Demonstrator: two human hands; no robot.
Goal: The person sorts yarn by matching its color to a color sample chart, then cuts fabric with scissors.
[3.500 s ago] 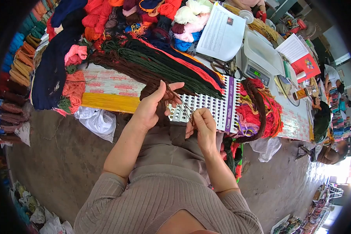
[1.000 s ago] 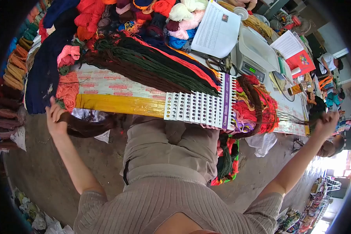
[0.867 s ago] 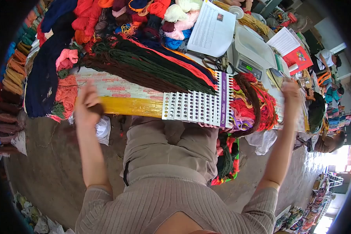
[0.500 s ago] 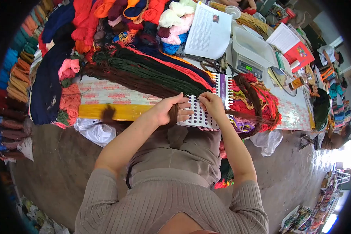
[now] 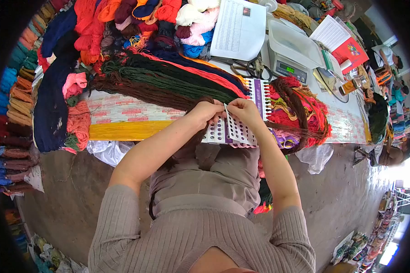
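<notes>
My left hand [image 5: 207, 112] is closed, with a hank of dark brown yarn [image 5: 197, 135] running through it and hanging over the table edge. Its fingertips meet the raised edge of a white card punched with rows of holes [image 5: 239, 130]. On the other side my right hand [image 5: 243, 111] pinches the top of that card, which tilts up off the layer beneath. Behind the hands is a purple-striped strip of the card [image 5: 258, 96] with yarns threaded along its edges. Brown, green, black, pink and navy strands [image 5: 164, 82] stretch leftward from it.
A multicoloured yarn bundle [image 5: 298, 113] lies right of the card. Behind stand a scale with a clear tray [image 5: 290, 69], a printed sheet [image 5: 239, 31] and scissors [image 5: 258, 67]. Yarn hanks [image 5: 54, 100] cover the table's left. A yellow strip [image 5: 127, 130] lines the front edge.
The punched card's near part has been lifted and tilted by my right hand. My left hand has turned from spread fingers to a closed grip, nearer the right hand.
</notes>
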